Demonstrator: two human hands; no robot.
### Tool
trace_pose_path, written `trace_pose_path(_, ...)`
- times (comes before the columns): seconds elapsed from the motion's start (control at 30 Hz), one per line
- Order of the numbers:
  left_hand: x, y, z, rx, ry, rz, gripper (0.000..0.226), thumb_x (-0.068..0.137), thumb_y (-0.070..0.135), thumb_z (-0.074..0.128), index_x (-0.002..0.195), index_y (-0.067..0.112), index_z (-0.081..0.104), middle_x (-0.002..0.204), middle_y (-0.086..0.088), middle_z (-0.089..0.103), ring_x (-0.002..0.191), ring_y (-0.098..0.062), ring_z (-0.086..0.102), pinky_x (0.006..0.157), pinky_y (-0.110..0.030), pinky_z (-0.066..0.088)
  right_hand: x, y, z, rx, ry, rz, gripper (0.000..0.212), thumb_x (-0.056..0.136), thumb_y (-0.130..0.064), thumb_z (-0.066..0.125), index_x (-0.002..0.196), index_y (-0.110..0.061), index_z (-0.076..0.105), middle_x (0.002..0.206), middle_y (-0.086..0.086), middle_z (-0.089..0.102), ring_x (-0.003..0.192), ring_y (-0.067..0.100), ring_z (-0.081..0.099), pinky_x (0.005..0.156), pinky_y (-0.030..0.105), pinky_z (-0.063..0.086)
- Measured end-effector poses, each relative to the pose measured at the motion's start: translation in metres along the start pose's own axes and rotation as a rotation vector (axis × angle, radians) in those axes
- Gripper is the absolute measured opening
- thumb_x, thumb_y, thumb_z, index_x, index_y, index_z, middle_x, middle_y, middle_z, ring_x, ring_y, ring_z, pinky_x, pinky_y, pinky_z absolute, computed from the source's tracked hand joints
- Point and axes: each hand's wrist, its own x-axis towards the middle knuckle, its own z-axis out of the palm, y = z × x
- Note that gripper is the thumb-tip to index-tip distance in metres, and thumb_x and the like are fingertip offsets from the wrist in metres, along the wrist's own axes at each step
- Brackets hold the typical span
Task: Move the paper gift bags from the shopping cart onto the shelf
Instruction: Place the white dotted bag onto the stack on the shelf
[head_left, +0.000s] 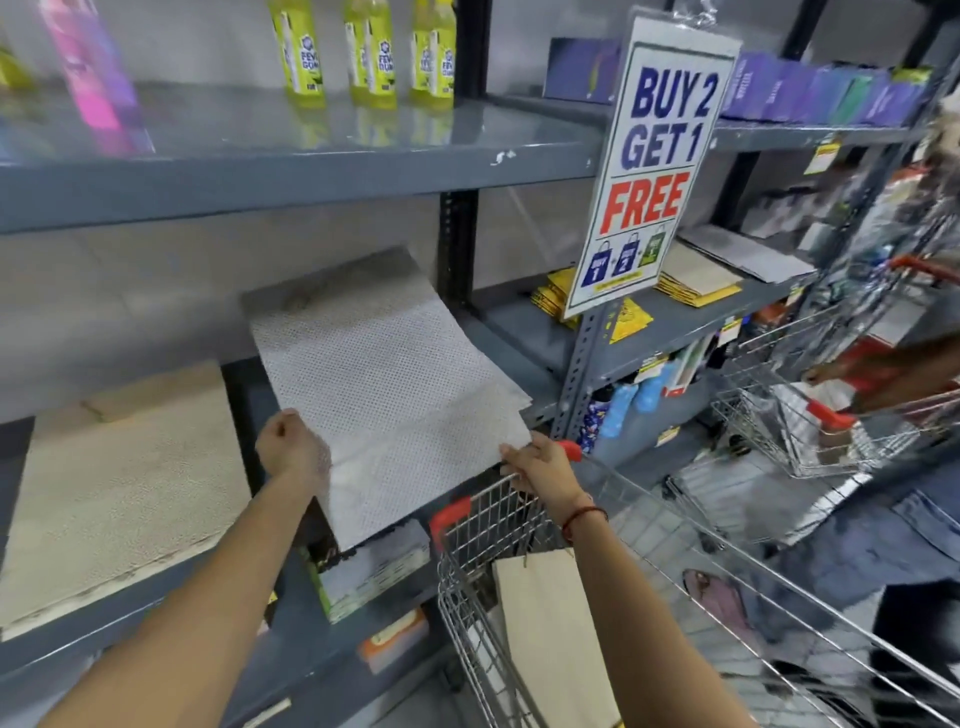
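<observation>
A flat stack of white dotted paper gift bags (400, 395) lies half on the grey middle shelf (519, 322), its near end sticking out over the shelf edge. My left hand (291, 447) grips its near left corner. My right hand (540, 462) holds the near right corner. Below my right arm, a plain beige paper gift bag (550, 629) stands upright in the wire shopping cart (483, 525) with red corner guards.
A beige stack of flat bags (124, 483) lies on the same shelf to the left. A "Buy 2 Get 1 Free" sign (654, 161) hangs off the upright at right. Yellow bottles (369, 52) stand on the shelf above. Another person with a second cart (821, 421) is at right.
</observation>
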Motion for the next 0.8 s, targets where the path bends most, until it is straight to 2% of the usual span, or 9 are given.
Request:
trace_pose_path(0.1,0.013,0.006,0.019,0.147,-0.028,0.016,0.022,0.098,0.016,0.046,0.087,0.005,0.061,0.067,-0.01,0.055,0.055,-0.019,0.053,0.049,-0.018,0.043,0.026,-0.008,0.005,0.166,0.109,0.017,0.017,0.09,0.002,0.054,0.088,-0.013,0.049,0.052,-0.005,0.055,0.043,0.002,0.06,0.049,0.012,0.054)
trace_pose_path(0.2,0.019,-0.001,0.039,0.292,-0.127,-0.033,0.02,0.094,0.022,0.055,0.088,0.003,0.061,0.088,-0.006,0.062,0.088,-0.02,0.063,0.08,-0.028,0.052,0.055,-0.012,0.006,0.268,0.192,0.085,0.03,0.089,0.005,0.054,0.104,-0.014,0.037,0.065,0.0,0.048,0.048,0.008,0.057,0.048,0.012,0.055)
trace_pose_path(0.23,0.017,-0.004,0.044,0.388,-0.155,-0.026,0.023,0.093,0.027,0.056,0.085,0.005,0.06,0.093,-0.008,0.061,0.094,-0.024,0.059,0.081,-0.031,0.05,0.065,-0.013,0.005,0.255,0.212,0.105,0.035,0.089,0.006,0.054,0.109,-0.016,0.034,0.067,0.0,0.051,0.05,0.009,0.057,0.048,0.013,0.055)
trace_pose_path(0.3,0.011,-0.012,0.049,0.598,-0.197,0.041,0.045,0.086,0.041,0.062,0.108,0.002,0.058,0.11,-0.011,0.062,0.107,-0.026,0.057,0.079,-0.027,0.044,0.084,-0.013,0.003,0.183,0.247,0.115,0.032,0.088,0.004,0.056,0.107,-0.014,0.037,0.068,0.0,0.056,0.052,0.01,0.059,0.055,0.016,0.056)
trace_pose_path(0.37,0.003,-0.02,0.052,0.734,-0.311,0.079,0.096,0.071,0.054,0.073,0.142,0.004,0.032,0.142,-0.009,0.047,0.129,-0.026,0.047,0.093,-0.027,0.041,0.1,-0.016,0.002,0.096,0.3,0.11,0.018,0.087,0.001,0.059,0.094,-0.009,0.047,0.066,0.001,0.057,0.057,0.014,0.06,0.069,0.027,0.059)
trace_pose_path(0.47,0.0,-0.03,0.05,0.945,-0.558,0.165,0.13,0.055,0.054,0.084,0.151,0.011,0.007,0.16,-0.009,0.012,0.145,-0.027,0.024,0.119,-0.038,0.026,0.115,-0.019,0.0,-0.046,0.384,0.129,0.025,0.084,-0.005,0.064,0.065,-0.01,0.047,0.075,0.014,0.065,0.063,0.021,0.064,0.077,0.038,0.059)
trace_pose_path(0.53,0.0,-0.035,0.047,1.146,-0.6,0.266,0.128,0.054,0.05,0.086,0.151,0.011,0.012,0.16,-0.018,0.003,0.146,-0.033,0.016,0.118,-0.04,0.02,0.119,-0.02,0.0,-0.27,0.408,0.106,0.016,0.084,-0.015,0.066,0.084,-0.002,0.058,0.102,0.023,0.066,0.077,0.026,0.067,0.076,0.036,0.056)
trace_pose_path(0.63,-0.001,-0.033,0.048,1.244,-0.556,0.352,0.117,0.057,0.047,0.085,0.149,0.01,0.021,0.155,-0.022,0.018,0.142,-0.037,0.023,0.116,-0.042,0.026,0.121,-0.015,-0.002,-0.638,0.393,0.041,0.048,0.086,-0.03,0.063,0.123,-0.001,0.052,0.132,0.021,0.047,0.119,0.037,0.049,0.101,0.041,0.042)
trace_pose_path(0.8,0.004,-0.023,0.053,1.316,-0.54,0.317,0.11,0.059,0.047,0.083,0.147,0.013,0.027,0.149,-0.019,0.031,0.139,-0.037,0.029,0.113,-0.046,0.033,0.126,-0.011,-0.003,-0.831,0.336,-0.028,0.048,0.091,-0.034,0.053,0.126,-0.001,0.049,0.134,0.025,0.045,0.125,0.04,0.039,0.106,0.042,0.031)
